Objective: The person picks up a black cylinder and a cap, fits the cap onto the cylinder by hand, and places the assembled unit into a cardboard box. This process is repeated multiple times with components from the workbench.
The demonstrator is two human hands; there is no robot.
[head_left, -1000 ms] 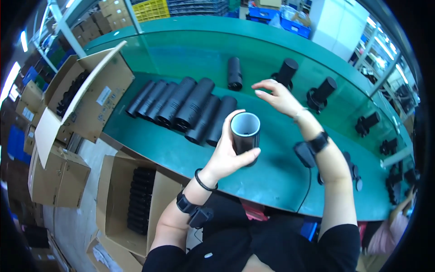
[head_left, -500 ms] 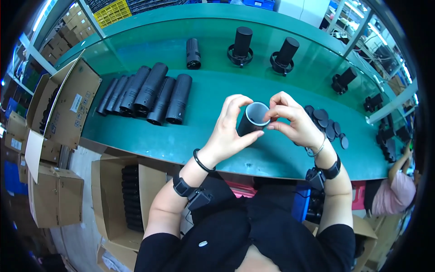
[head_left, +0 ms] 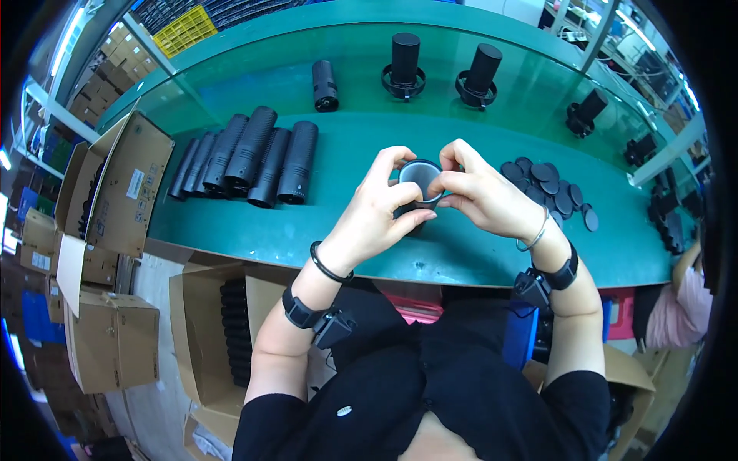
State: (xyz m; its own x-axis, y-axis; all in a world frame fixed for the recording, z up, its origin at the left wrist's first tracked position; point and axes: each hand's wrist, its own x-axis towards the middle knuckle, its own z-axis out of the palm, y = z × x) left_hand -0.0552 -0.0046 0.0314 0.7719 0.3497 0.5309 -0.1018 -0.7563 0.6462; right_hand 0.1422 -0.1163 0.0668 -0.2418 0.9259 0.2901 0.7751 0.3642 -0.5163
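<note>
A black tube (head_left: 413,174) stands between my hands over the near part of the green table, its open end facing up and showing a pale grey inside. My left hand (head_left: 369,207) curls round its left side, with the thumb low at the front and a finger over the rim. On the other side, my right hand (head_left: 488,196) pinches the rim between thumb and fingers. The rim looks dark along its far edge; whether a separate ring sits there I cannot tell. Close to my right hand lies a loose pile of thin black discs (head_left: 549,186).
Several ribbed black tubes (head_left: 251,150) lie at left, beside an open carton (head_left: 127,184). Along the back stand a black cylinder (head_left: 325,86) and black cylinders in ring stands (head_left: 403,65). Another carton (head_left: 188,330) with black parts sits below the front edge. A co-worker's pink sleeve (head_left: 676,315) shows at right.
The tube has shifted slightly left and up in the picture, with both hands round it. Its pale rim has turned dark at the far side. More discs are uncovered beside my right hand.
</note>
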